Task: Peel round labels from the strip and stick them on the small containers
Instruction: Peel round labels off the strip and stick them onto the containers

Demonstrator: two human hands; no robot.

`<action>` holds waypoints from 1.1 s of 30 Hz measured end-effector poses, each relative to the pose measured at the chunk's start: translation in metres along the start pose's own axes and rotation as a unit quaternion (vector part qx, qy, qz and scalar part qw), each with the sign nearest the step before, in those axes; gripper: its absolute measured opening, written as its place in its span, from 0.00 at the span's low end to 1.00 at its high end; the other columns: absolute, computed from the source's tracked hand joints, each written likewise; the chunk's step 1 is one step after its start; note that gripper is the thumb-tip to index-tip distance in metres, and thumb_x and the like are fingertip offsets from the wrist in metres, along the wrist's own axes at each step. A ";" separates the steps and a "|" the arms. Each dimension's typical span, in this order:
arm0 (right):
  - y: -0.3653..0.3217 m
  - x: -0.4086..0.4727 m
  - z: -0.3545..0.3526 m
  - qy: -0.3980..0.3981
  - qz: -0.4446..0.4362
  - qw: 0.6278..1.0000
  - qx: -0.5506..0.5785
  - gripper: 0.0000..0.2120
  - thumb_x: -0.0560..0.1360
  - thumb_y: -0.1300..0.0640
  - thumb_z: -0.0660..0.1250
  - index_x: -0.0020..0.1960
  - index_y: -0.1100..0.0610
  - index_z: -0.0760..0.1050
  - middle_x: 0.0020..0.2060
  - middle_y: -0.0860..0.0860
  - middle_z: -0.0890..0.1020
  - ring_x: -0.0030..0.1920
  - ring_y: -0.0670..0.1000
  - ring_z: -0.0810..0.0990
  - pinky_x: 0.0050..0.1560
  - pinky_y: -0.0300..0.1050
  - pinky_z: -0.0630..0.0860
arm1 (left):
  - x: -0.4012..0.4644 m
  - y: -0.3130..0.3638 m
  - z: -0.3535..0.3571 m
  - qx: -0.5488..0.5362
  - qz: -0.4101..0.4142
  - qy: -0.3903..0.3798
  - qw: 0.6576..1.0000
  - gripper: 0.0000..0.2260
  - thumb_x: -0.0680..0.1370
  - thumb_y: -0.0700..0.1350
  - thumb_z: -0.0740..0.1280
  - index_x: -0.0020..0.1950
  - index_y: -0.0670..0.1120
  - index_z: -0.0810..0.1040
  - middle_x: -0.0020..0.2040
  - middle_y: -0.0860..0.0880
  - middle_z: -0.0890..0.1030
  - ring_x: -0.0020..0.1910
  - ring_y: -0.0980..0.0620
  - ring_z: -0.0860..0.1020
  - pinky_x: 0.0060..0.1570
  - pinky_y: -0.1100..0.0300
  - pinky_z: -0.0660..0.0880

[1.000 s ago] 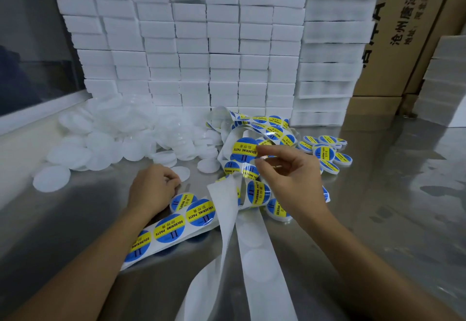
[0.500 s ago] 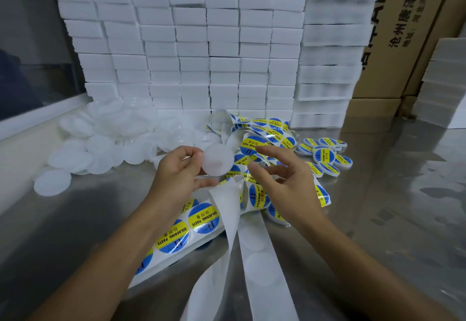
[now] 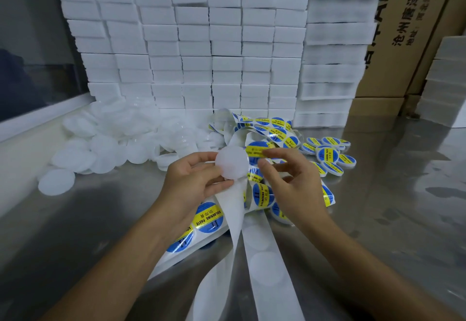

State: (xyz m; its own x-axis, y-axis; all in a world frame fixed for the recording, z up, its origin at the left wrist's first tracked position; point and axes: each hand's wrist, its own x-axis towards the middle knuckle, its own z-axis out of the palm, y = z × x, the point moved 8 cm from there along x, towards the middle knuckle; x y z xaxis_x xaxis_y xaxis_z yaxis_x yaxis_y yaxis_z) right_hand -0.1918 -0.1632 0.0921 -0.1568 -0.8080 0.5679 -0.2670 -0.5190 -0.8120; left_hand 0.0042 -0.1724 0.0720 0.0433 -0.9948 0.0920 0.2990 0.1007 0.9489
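Left hand [image 3: 194,182] raised over the worktop [image 3: 393,194], fingers [image 3: 201,155] and thumb curled round a plain white container [image 3: 232,163], flat face turned toward the camera. Right hand [image 3: 295,184] just beside it, fingers [image 3: 277,154] pinching a round blue-and-yellow label [image 3: 257,149] by its right edge. Label tilted, left edge touching or overlapping the right rim of the container; hard to tell whether stuck down. Lower right fingers loosely bent, holding nothing.

Below the hands, strip [image 3: 201,222] lying on the worktop with blue-and-yellow labels printed "SOLDERING PASTE" on it. Bare backing [image 3: 267,265] running toward the near edge, round blank patches showing on it. More strip heaped in loops [image 3: 267,129] behind the hands.

Left of the hands, pile of plain white containers [image 3: 106,141], one disc [image 3: 56,182] lying apart at the near left. Right of the hands, cluster of labelled containers [image 3: 327,155] resting flat, well apart from the plain pile.

Behind, wall of stacked white blocks [image 3: 201,50] across the back of the worktop, taller stack [image 3: 335,43] at its right. Cardboard boxes [image 3: 403,30] with printed characters beyond.
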 end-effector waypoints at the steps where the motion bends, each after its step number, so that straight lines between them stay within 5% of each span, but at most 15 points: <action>1: 0.003 0.002 -0.005 0.022 0.004 1.000 0.005 0.09 0.75 0.60 0.71 0.54 0.50 0.80 0.46 0.47 0.82 0.42 0.43 0.82 0.38 0.41 0.80 | 0.002 -0.002 -0.003 -0.012 -0.006 0.008 1.000 0.07 0.75 0.30 0.66 0.51 0.38 0.79 0.47 0.39 0.85 0.46 0.41 0.85 0.44 0.55 0.82; 5: 0.013 0.011 -0.023 0.068 0.019 0.998 0.005 0.18 0.75 0.63 0.71 0.62 0.51 0.75 0.41 0.46 0.83 0.40 0.39 0.80 0.42 0.33 0.77 | 0.007 -0.010 -0.011 -0.072 -0.041 0.029 0.996 0.07 0.76 0.30 0.64 0.52 0.36 0.78 0.47 0.37 0.85 0.47 0.38 0.84 0.45 0.52 0.82; 14: 0.017 0.017 -0.034 0.100 0.037 0.994 0.011 0.06 0.73 0.61 0.74 0.43 0.51 0.81 0.37 0.43 0.84 0.36 0.39 0.81 0.37 0.32 0.77 | 0.009 -0.014 -0.012 -0.089 -0.051 0.028 0.994 0.08 0.76 0.30 0.65 0.54 0.35 0.77 0.48 0.37 0.84 0.47 0.37 0.84 0.44 0.53 0.82; 21: 0.015 0.018 -0.039 0.102 0.042 0.994 0.002 0.07 0.73 0.60 0.74 0.42 0.49 0.81 0.38 0.44 0.84 0.36 0.38 0.81 0.39 0.31 0.75 | 0.009 -0.013 -0.013 -0.082 -0.043 0.036 0.995 0.06 0.76 0.31 0.66 0.52 0.36 0.78 0.45 0.39 0.85 0.46 0.40 0.85 0.41 0.56 0.82; 26: -0.004 0.019 -0.038 0.072 -0.010 0.997 -0.033 0.07 0.73 0.59 0.74 0.41 0.48 0.81 0.47 0.50 0.81 0.44 0.46 0.81 0.41 0.35 0.77 | 0.008 -0.009 -0.014 -0.063 -0.022 0.049 0.997 0.05 0.75 0.32 0.68 0.49 0.38 0.79 0.43 0.41 0.86 0.43 0.44 0.85 0.40 0.59 0.82; 33: -0.001 0.011 -0.009 -0.047 0.133 0.972 0.190 0.05 0.73 0.60 0.72 0.39 0.52 0.85 0.34 0.50 0.83 0.34 0.45 0.79 0.37 0.38 0.76 | 0.003 -0.006 -0.003 -0.054 -0.009 0.018 0.998 0.08 0.73 0.33 0.71 0.51 0.37 0.80 0.44 0.39 0.85 0.45 0.42 0.85 0.41 0.60 0.81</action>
State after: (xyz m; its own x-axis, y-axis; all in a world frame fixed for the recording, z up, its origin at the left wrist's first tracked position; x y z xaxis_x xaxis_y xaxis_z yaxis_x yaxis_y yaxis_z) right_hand -0.2015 -0.1689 0.1006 -0.0804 -0.9402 0.3311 0.1445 -0.3396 -0.9294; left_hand 0.0055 -0.1755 0.0656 0.0712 -0.9955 0.0624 0.4007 0.0858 0.9122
